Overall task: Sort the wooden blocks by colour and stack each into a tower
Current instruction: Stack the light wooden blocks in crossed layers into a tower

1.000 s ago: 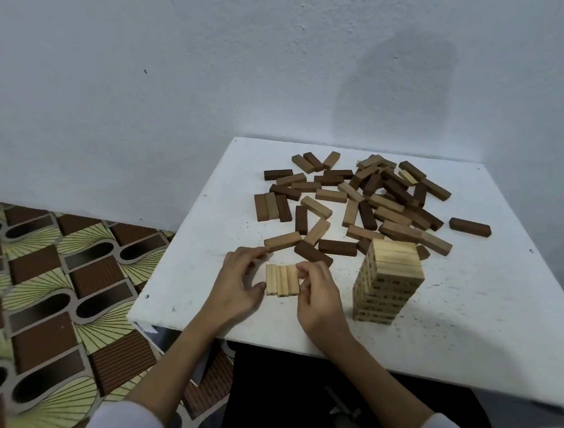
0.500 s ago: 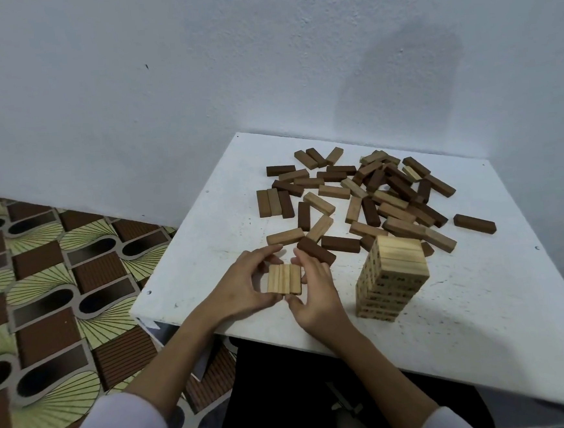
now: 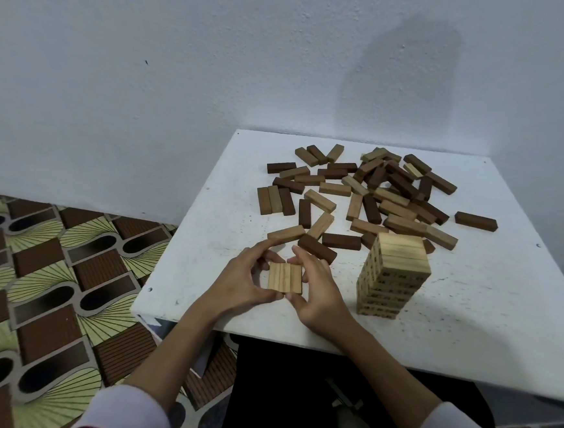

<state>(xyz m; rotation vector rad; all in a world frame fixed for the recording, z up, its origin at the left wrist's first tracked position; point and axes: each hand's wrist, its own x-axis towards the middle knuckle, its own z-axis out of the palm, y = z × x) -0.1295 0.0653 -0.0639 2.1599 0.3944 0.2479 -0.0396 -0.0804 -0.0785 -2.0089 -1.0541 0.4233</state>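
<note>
At far left we see a patterned floor (image 3: 43, 283) beside the white tabletop (image 3: 483, 299). Near the tabletop's front-left edge, our left hand (image 3: 242, 284) curls its grip round the left side of a flat row (image 3: 284, 278) of pale blocks lying side by side, thumb at the near end and fingers at the far end. Our right hand (image 3: 317, 295) pinches the same row from its right side, thumb near and fingers reaching over the far end. Just behind our hands lies a dark block (image 3: 317, 249). Further right stands a pale tower (image 3: 392, 277), upright, well apart from the row. Behind it, a loose pile (image 3: 373, 193) of mid-brown and dark blocks spreads across the tabletop, and one dark block (image 3: 476, 221) lies alone at right.
</note>
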